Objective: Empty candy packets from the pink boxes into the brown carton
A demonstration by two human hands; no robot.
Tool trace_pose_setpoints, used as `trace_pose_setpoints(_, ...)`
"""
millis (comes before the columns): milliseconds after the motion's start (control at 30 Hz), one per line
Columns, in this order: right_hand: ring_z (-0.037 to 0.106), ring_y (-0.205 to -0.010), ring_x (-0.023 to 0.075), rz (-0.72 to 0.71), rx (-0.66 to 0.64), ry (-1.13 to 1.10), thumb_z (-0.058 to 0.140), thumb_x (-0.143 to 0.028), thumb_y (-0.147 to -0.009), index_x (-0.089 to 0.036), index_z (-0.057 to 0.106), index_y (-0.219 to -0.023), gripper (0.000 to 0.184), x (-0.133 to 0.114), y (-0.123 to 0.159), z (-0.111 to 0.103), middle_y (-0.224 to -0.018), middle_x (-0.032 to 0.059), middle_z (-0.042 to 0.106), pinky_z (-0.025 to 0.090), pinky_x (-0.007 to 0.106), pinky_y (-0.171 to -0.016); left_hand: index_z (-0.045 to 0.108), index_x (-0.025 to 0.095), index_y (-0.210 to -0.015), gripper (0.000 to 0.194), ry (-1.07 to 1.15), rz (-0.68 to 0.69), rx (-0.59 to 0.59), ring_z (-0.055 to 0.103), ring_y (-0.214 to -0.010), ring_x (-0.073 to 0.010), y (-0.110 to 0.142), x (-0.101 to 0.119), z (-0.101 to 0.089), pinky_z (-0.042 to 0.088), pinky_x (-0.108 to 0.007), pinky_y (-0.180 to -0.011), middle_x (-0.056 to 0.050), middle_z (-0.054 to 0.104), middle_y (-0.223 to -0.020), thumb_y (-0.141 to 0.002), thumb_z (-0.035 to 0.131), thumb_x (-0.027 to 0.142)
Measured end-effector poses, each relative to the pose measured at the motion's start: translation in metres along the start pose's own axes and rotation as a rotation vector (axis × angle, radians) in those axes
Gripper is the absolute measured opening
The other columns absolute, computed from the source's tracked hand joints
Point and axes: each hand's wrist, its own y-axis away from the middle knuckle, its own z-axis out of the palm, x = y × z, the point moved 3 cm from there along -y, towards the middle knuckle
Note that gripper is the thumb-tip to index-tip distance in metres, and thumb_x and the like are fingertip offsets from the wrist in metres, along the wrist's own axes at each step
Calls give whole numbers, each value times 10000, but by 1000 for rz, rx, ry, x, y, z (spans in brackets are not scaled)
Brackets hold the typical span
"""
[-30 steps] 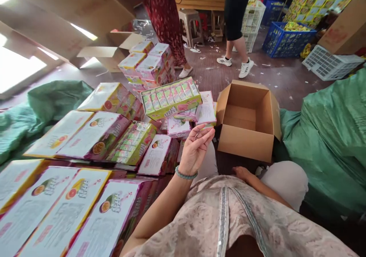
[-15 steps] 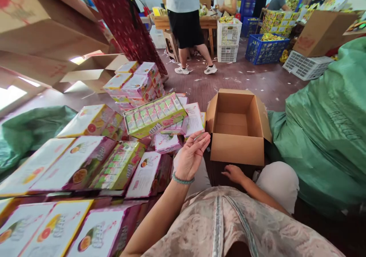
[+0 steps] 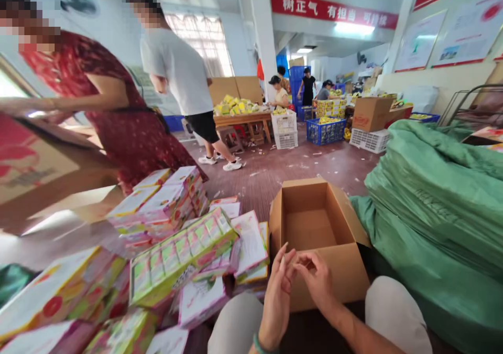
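Note:
My left hand (image 3: 277, 293) is raised in front of an open cardboard box (image 3: 332, 272), its fingers stretched out. Against its fingertips my right hand (image 3: 317, 283) is pinched closed; whether anything small is between those fingers I cannot make out. The cardboard box stands between my knees and beyond them, flaps folded out, and its visible floor is bare. Left of my hands, a green open-topped carton (image 3: 183, 254) of small wrapped packs lies tilted over other fruit-printed cartons. A white-topped carton (image 3: 202, 299) sits just below it.
Stacked printed cartons (image 3: 161, 202) rise at the left, beside a person in a red dress (image 3: 118, 113). Green sacks (image 3: 444, 212) bulge along the right. Farther back are a person in black shorts (image 3: 200, 126), a blue crate (image 3: 325, 132) and a wooden table (image 3: 243, 119).
My view has tilted up, showing more of the room. My right hand has risen from beside the box to meet my left hand, whose fingers have straightened.

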Motion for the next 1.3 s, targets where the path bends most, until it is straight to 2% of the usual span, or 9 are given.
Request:
trace_pose_setpoints(300,649,-658,233,24,106,154,502,-650,-997,-290,637,-720,474,35,-3,-16,-702,36,674,545,348,-661,737,263,-1321,666,76,-158,-95,603,-1422,-400,-14,-21,-9,352,-585,-1288,-178,713,-1410,-796,785,669)
trace_pose_setpoints(467,592,-583,214,76,145,293,434,-774,-990,-271,611,-738,590,64,-29,-49,-649,27,639,482,331,-607,742,220,-1273,736,-372,-10,-19,668,-1330,-421,-40,13,-15,438,-587,-1226,-186,730,-1390,-755,753,743)
trace_pose_setpoints(600,691,-721,263,141,-75,632,358,-506,-1065,-243,687,-811,492,115,-55,-69,-769,97,720,520,370,-715,747,211,-1234,655,-1043,265,143,676,-1315,-429,-50,45,-71,517,-587,-1155,-178,754,-1351,-795,679,692)
trace_pose_setpoints(667,748,-1057,288,188,-251,768,389,-259,-1014,-211,766,-1065,384,144,-64,-69,-1088,160,784,544,391,-920,735,207,-1277,611,-1283,342,201,655,-1349,-435,-47,45,-109,530,-600,-1137,-196,707,-1433,-850,610,626)
trace_pose_setpoints(733,545,-1476,288,241,-455,854,512,-140,-907,-230,664,-1428,550,170,-68,-64,-1529,160,625,438,434,-1168,736,181,-1285,614,-1442,329,227,647,-1359,-441,-40,38,-140,527,-606,-1143,-231,695,-1436,-865,571,597)
trace_pose_setpoints(800,307,-1633,314,283,-660,939,712,-185,-819,-283,484,-1612,831,187,-68,-55,-1709,137,427,287,510,-1287,726,159,-1318,647,-1538,293,213,622,-1391,-439,-33,30,-154,495,-611,-1181,-248,678,-1452,-881,551,602)
trace_pose_setpoints(900,462,-1527,380,291,-780,1087,953,-356,-652,-273,545,-1553,993,196,-71,-42,-1566,179,580,295,552,-1264,688,187,-1400,661,-1570,274,152,556,-1472,-400,-29,24,-148,437,-580,-1243,-209,623,-1539,-908,542,603)
trace_pose_setpoints(1033,615,-1358,382,285,-769,1149,1025,-320,-564,-187,744,-1276,777,197,-81,-29,-1368,202,702,406,506,-1193,722,191,-1331,617,-1571,288,197,594,-1435,-396,-34,28,-139,458,-591,-1224,-201,673,-1474,-908,494,578)
trace_pose_setpoints(1300,656,-1291,356,236,-808,1150,988,-341,-684,-187,835,-988,373,196,-76,-39,-1258,167,747,482,420,-1127,751,191,-1242,579,-1606,320,225,658,-1350,-391,-34,29,-139,506,-577,-1173,-194,722,-1397,-900,485,576)
